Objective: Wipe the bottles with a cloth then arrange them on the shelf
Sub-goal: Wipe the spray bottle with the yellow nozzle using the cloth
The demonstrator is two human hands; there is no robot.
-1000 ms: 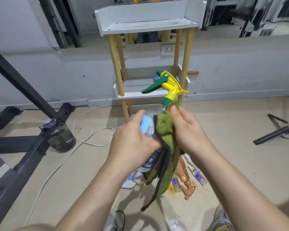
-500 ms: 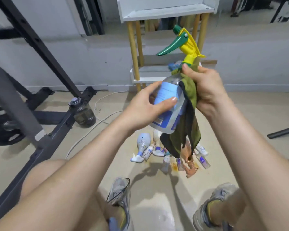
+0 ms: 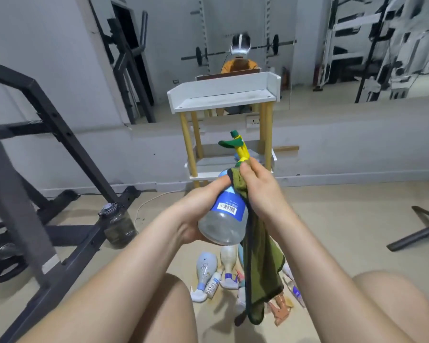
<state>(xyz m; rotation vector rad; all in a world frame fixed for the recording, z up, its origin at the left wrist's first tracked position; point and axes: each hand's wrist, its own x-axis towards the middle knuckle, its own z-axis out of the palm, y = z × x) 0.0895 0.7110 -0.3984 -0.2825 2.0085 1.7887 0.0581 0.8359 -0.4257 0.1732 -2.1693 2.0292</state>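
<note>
I hold a clear spray bottle (image 3: pixel 222 224) with a blue label and a yellow-green trigger head, tilted with its base toward me. My left hand (image 3: pixel 196 209) grips its body from the left. My right hand (image 3: pixel 260 191) pinches a green cloth (image 3: pixel 260 276) against the bottle's neck; the cloth hangs down past the base. Several other bottles (image 3: pixel 209 276) lie on the floor below, partly hidden by the cloth. The white two-tier shelf (image 3: pixel 223 97) on yellow legs stands ahead against the wall.
A black gym rack frame (image 3: pixel 47 134) fills the left side, with a dark water jug (image 3: pixel 118 225) at its foot. A white cable (image 3: pixel 144 206) runs along the floor. A black stand leg (image 3: pixel 416 233) lies at right. My knees frame the bottom.
The bottle has tipped so its base faces me and its trigger head points at the shelf. The view has risen, showing the mirror above the shelf. Both hands keep their hold.
</note>
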